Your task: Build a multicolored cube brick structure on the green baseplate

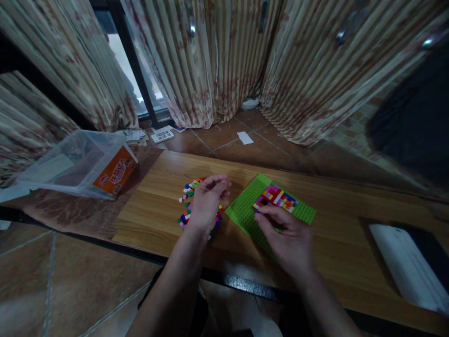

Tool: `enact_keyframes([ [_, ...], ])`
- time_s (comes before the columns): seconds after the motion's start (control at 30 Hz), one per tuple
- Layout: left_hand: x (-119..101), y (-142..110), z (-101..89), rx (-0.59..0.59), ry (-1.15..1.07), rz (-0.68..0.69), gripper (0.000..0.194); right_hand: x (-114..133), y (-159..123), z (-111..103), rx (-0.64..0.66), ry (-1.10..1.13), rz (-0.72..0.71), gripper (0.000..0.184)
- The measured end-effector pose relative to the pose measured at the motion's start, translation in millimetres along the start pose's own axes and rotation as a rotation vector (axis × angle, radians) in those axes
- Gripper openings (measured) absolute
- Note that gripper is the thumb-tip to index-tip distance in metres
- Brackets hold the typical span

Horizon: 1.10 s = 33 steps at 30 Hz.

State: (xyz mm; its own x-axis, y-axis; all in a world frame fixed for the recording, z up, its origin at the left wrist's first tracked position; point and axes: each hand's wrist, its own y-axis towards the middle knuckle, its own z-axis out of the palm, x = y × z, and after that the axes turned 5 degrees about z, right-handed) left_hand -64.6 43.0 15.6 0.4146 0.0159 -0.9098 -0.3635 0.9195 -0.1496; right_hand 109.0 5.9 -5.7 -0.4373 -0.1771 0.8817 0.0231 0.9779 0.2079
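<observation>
A green baseplate (245, 210) lies on the wooden table (157, 187), carrying a patch of small multicoloured bricks (277, 196) near its far side. My right hand (287, 236) rests on the plate, fingers pinched together at the near-left edge of that patch; what they hold is too small to make out. To the left is a loose pile of small coloured bricks (187, 196). My left hand (206, 201) hovers over this pile with fingers curled loosely, hiding much of it.
A clear plastic tub with an orange label (84, 164) lies tipped at the table's left end. A white object (407, 267) sits at the right. Curtains (210, 61) hang beyond the table, with papers (163, 135) on the tiled floor.
</observation>
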Motion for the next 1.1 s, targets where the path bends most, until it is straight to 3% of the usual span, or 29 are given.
enact_keyframes([
  [0.17, 0.4, 0.2, 1.2, 0.001, 0.019, -0.017, 0.021, -15.3, 20.7, -49.5, -0.269, -0.008, 0.209, 0.016],
  [0.33, 3.2, -0.3, 0.9, 0.009, 0.036, -0.009, 0.021, -30.4, 27.0, -76.1, -0.224, -0.221, 0.229, 0.016],
  [0.57, 3.5, 0.1, 2.3, 0.010, 0.056, -0.025, 0.023, -37.7, 26.4, -65.0, -0.161, -0.296, 0.235, 0.026],
  [0.9, 1.4, -2.4, 3.3, 0.028, 0.057, -0.043, 0.022, -42.2, 32.5, -56.3, -0.178, -0.298, 0.260, 0.026],
  [1.1, 2.0, -2.6, 3.8, 0.030, 0.053, -0.052, 0.023, -52.7, 38.9, -59.6, -0.119, -0.097, 0.404, 0.050],
])
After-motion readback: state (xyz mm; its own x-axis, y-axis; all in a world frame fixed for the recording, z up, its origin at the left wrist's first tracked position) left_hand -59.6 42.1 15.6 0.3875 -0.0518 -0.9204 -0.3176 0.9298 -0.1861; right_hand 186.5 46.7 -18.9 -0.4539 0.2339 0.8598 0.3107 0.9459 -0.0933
